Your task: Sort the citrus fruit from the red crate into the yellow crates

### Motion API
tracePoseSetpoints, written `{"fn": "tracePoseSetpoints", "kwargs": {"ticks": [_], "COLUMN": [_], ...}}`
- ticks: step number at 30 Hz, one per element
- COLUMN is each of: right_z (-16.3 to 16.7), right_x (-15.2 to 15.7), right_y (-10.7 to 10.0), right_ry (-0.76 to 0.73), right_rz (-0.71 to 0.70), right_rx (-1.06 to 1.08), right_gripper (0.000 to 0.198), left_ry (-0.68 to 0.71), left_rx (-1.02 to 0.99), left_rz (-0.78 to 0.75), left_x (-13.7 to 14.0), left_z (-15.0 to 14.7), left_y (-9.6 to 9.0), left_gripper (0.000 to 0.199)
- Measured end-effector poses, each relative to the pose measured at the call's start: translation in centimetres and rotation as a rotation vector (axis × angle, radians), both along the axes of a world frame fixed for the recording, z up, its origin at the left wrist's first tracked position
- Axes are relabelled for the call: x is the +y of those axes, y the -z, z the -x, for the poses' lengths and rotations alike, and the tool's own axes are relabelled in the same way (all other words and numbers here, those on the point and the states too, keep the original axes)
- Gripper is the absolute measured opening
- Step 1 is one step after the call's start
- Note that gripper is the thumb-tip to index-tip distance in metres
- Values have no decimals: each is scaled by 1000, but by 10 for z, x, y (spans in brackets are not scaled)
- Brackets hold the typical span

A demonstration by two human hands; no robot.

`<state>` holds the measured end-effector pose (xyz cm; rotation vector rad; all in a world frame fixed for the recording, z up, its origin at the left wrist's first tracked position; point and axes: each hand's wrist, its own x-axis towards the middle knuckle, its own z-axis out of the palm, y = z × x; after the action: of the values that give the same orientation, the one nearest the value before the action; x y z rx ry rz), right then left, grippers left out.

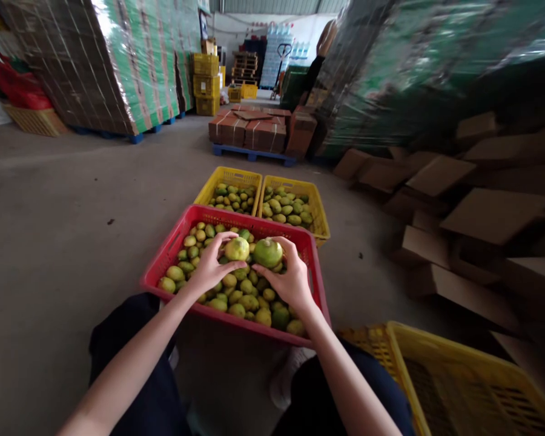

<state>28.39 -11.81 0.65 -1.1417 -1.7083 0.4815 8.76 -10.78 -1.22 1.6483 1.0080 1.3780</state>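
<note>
My left hand (209,266) holds a yellow-green lemon (237,249) between thumb and fingers. Beside it, my right hand (294,278) grips a greener lemon (267,253), its stem end turned upward. Both fruits are raised side by side, a small gap between them, above a red plastic crate (167,257). Many loose lemons (249,303), from green to yellow, fill that crate, which sits in front of my knees. Directly behind it stand two yellow crates, a left one (201,189) and a right one (320,217), both with similar fruit inside.
A yellow crate (436,346) stands by my right knee. Cardboard boxes (495,215) are heaped along the right. Ahead, strapped cartons (266,134) rest on a blue pallet (249,152). Tall film-wrapped stacks (140,66) rise at both sides, with stacked yellow crates (206,85) farther back.
</note>
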Motion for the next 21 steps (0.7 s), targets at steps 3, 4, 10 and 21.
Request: {"fn": "tracePoseSetpoints", "kwargs": {"ticks": [3,4,10,21], "right_z": [-1,0,1,3], "right_x": [-3,-5,-12,-6], "right_y": [6,10,15,3], "right_ry": [-16,-3,103,-165], "right_rz": [-172,-220,-272,574], "right_rx": [-82,-89,8,1108], "right_gripper": [51,49,46,41], "left_ry": [-72,-76,47,164], "left_rx": [65,71,-149,-909], "left_rz": [-159,-191,-55,705], "left_x": [-3,-4,-6,-9], "left_z": [-2,-4,-8,-20], "left_y": [3,4,2,-5], "left_gripper": [51,52,52,42]}}
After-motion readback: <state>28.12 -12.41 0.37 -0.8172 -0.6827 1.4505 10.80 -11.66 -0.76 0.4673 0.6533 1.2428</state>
